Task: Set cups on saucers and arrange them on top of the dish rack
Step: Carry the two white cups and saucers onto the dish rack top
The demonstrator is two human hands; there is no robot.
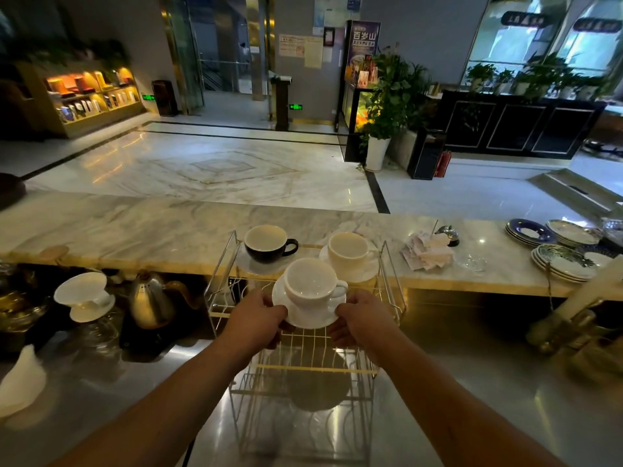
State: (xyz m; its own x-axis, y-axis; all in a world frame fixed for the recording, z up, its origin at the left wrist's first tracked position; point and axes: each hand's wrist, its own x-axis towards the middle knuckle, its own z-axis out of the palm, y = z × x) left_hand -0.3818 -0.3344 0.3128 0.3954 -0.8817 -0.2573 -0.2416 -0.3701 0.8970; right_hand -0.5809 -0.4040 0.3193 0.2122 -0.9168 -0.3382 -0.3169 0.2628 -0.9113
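A white cup [308, 286] stands upright on a white saucer [305, 316], over the top of the wire dish rack [303, 348]. My left hand [256, 313] grips the saucer's left rim and my right hand [362, 318] grips its right rim. Whether the saucer touches the rack I cannot tell. At the rack's far end, a black cup [268, 244] sits on a saucer [249, 266] at the left. A cream cup [349, 251] sits on its own saucer [360, 273] at the right.
A steel kettle [151, 299] and a white dripper [84, 293] stand left of the rack. On the marble counter [135, 227] lie crumpled paper [426, 252], a bell [448, 234] and stacked plates [561, 261]. Folded white paper [22, 382] lies at the near left.
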